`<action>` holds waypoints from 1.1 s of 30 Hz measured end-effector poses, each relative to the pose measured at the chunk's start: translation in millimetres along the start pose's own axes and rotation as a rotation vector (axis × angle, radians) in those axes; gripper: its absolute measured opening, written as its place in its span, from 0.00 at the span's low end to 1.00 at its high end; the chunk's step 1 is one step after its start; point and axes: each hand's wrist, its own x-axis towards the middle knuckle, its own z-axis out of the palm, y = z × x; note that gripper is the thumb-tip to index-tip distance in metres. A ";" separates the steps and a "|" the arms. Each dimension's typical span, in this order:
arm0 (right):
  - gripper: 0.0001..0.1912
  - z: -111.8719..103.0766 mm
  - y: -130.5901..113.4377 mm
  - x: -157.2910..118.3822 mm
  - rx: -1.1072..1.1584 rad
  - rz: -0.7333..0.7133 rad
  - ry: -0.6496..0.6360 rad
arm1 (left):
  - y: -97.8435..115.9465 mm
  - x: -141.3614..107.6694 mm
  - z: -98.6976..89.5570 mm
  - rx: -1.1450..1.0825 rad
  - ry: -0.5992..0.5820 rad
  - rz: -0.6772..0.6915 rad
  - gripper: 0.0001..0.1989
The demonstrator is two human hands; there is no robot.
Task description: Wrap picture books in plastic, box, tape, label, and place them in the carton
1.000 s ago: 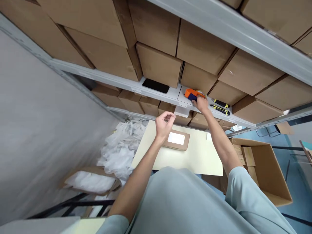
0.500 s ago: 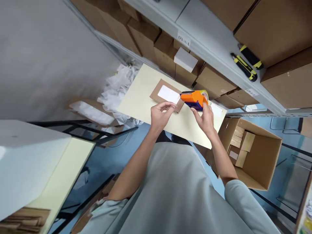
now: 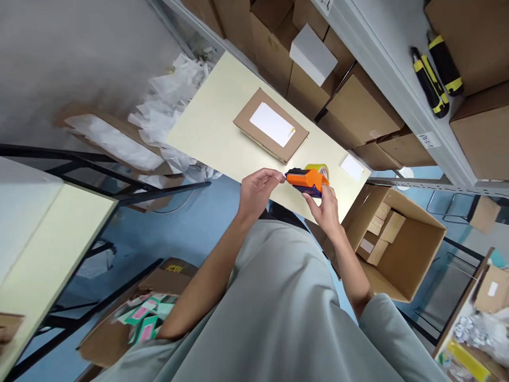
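My right hand (image 3: 326, 209) is wrapped round an orange and dark-blue tape dispenser (image 3: 304, 179) with a yellow-edged roll of tape (image 3: 319, 170) on it. At the dispenser's front end, my left hand (image 3: 258, 192) is closed in a pinch. Whatever lies between those fingertips is too small to make out. Just beyond both hands a flat brown cardboard box (image 3: 246, 114) lies on the cream tabletop (image 3: 210, 116), apart from the dispenser. A white label (image 3: 270, 123) is stuck on its upper face.
Another white label (image 3: 352, 167) lies on the tabletop's right end. An open carton (image 3: 417, 254) holding small boxes stands at the right. Two utility knives (image 3: 431, 85) rest on the shelf above. Crumpled white paper (image 3: 163, 101) is heaped at the left.
Both hands and the dispenser have drawn back from the labelled box toward my body. My left fingertips now meet the dispenser's front end. The view has shifted and turned.
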 end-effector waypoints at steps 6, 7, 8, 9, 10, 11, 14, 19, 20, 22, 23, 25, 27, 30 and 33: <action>0.23 1.0 -1.1 -9.6 -0.025 -0.016 -0.018 | -16.2 -9.7 -5.7 -0.044 0.034 -0.018 0.08; 0.22 1.1 -1.5 -10.6 -0.024 -0.023 -0.027 | -18.9 -10.4 -6.1 -0.050 0.045 -0.017 0.08; 0.22 1.2 -1.7 -11.4 -0.027 -0.030 -0.038 | -21.6 -11.1 -6.7 -0.053 0.050 -0.014 0.09; 0.21 1.1 -1.9 -12.3 -0.033 -0.037 -0.051 | -24.1 -11.7 -7.4 -0.054 0.051 -0.009 0.10; 0.21 0.8 -2.0 -13.2 -0.042 -0.043 -0.064 | -26.2 -12.4 -8.3 -0.052 0.048 -0.001 0.11; 0.20 0.2 -2.1 -14.2 -0.056 -0.048 -0.076 | -27.8 -13.2 -9.5 -0.050 0.044 0.011 0.11; 0.20 -4.5 -2.8 -17.3 -0.106 -0.081 -0.100 | -26.7 -15.8 -15.2 -0.040 0.015 0.079 0.13; 0.17 -21.1 -6.4 -20.8 -0.107 -0.185 -0.145 | -1.4 -16.8 -27.3 0.147 -0.202 0.255 0.26; 0.17 -24.7 -7.1 -21.0 -0.106 -0.197 -0.155 | 5.2 -16.4 -29.0 0.208 -0.242 0.280 0.23; 0.16 -31.2 -7.9 -21.3 -0.110 -0.212 -0.177 | 16.7 -15.4 -31.0 0.313 -0.286 0.322 0.14; 0.17 -33.9 -8.2 -21.1 -0.109 -0.220 -0.186 | 21.0 -15.1 -31.3 0.354 -0.292 0.340 0.11; 0.17 -38.2 -8.9 -20.5 -0.103 -0.229 -0.209 | 25.7 -15.4 -30.2 0.414 -0.287 0.372 0.09; 0.18 -41.0 -10.8 -19.3 -0.097 -0.218 -0.232 | 25.3 -17.5 -27.6 0.449 -0.259 0.402 0.10; 0.20 -44.4 -14.5 -19.1 -0.115 -0.161 -0.291 | 15.4 -22.5 -25.0 0.459 -0.197 0.426 0.12; 0.22 -48.7 -12.1 -24.9 -0.171 -0.115 -0.418 | -6.3 -23.8 -33.7 0.456 -0.169 0.388 0.12</action>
